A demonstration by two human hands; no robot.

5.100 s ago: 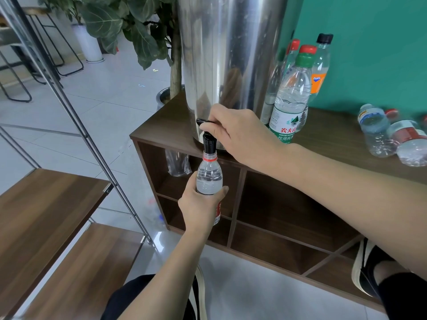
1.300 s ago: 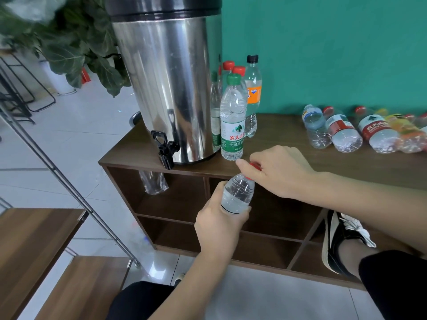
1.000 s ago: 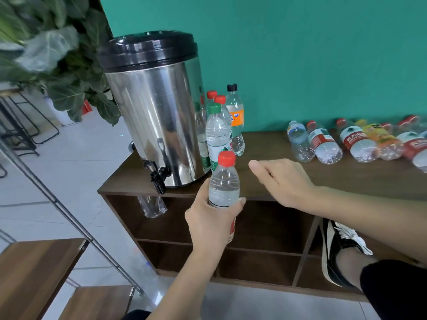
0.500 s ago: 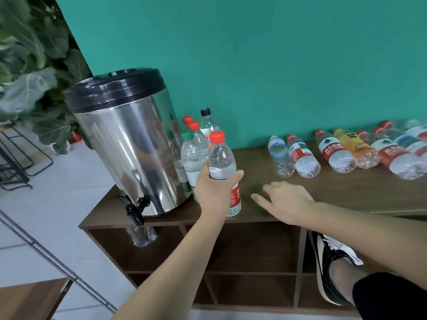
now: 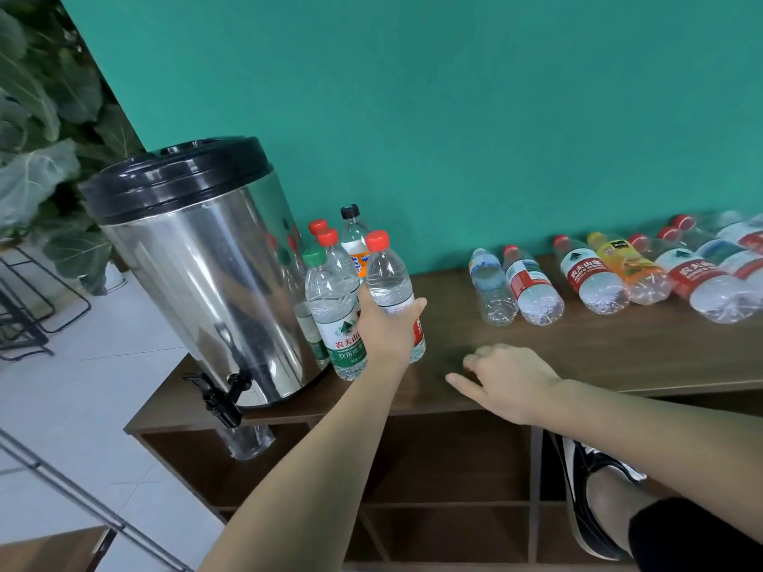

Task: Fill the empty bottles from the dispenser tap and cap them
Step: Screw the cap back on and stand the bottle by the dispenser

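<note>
My left hand (image 5: 386, 326) grips a filled, red-capped bottle (image 5: 388, 274), held upright at the shelf top beside the standing bottles. A green-capped bottle (image 5: 335, 319) stands just left of it, with two red-capped ones and a black-capped bottle (image 5: 354, 237) behind. The steel dispenser (image 5: 198, 266) with its black lid sits to the left, its black tap (image 5: 219, 392) over the shelf edge. My right hand (image 5: 510, 379) hovers over the wooden top with fingers relaxed, holding nothing. Several empty bottles (image 5: 532, 278) lie on their sides at the right.
The wooden shelf unit (image 5: 495, 336) stands against a teal wall, with open compartments below. A leafy plant (image 5: 41, 158) is behind the dispenser at the left. A clear bottle (image 5: 247, 441) shows under the tap. My shoe (image 5: 586, 489) rests low at the right.
My left hand has carried the capped bottle up from below the shelf edge to the group of standing bottles. My right hand left the cap and moved out over the shelf top.
</note>
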